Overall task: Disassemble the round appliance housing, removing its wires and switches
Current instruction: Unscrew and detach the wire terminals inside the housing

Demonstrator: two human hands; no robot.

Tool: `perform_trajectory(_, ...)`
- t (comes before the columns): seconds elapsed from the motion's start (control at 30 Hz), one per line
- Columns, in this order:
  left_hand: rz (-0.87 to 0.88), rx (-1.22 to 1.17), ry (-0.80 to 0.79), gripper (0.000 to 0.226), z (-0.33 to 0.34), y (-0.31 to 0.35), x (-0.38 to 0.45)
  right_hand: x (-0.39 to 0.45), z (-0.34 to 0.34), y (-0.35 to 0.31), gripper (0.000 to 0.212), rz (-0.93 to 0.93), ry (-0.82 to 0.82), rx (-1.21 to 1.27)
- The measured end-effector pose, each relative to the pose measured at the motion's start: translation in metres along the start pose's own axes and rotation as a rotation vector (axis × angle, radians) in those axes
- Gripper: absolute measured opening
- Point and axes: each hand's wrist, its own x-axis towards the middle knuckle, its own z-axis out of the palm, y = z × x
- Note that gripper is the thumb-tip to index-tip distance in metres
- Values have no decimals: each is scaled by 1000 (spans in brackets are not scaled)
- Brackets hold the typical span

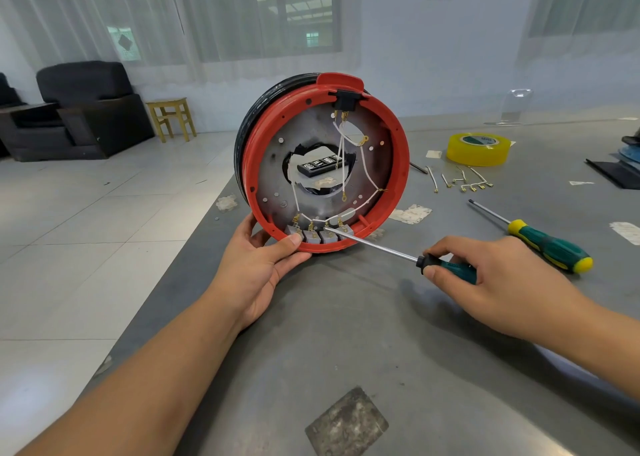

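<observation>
Standing on edge mid-table, round red housing [401,164], left hand [263,261] gripping its near rim, right hand [498,279] grasping screwdriver [381,246], tip at grey switches [318,235], white wires [363,164] attached, spare screwdriver [540,241] right.

My left hand [258,275] and right hand [498,282] are bare: no gloves, rings, watch or bands. Both forearms, left [138,386] and right [602,348], are uncovered as far as the frame's edge; no sleeve shows. My nails are short and unpainted, seen on the left thumb [294,240] and right thumb [429,272].
</observation>
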Motion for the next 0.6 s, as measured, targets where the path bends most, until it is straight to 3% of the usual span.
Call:
perform_trajectory(0.2,3,-15,3,74,1,0,0,-3,2,-8,33,21,-37,1)
perform_trajectory(0.6,-48,-10,18,64,4,2,-2,-2,13,-10,37,57,-58,16)
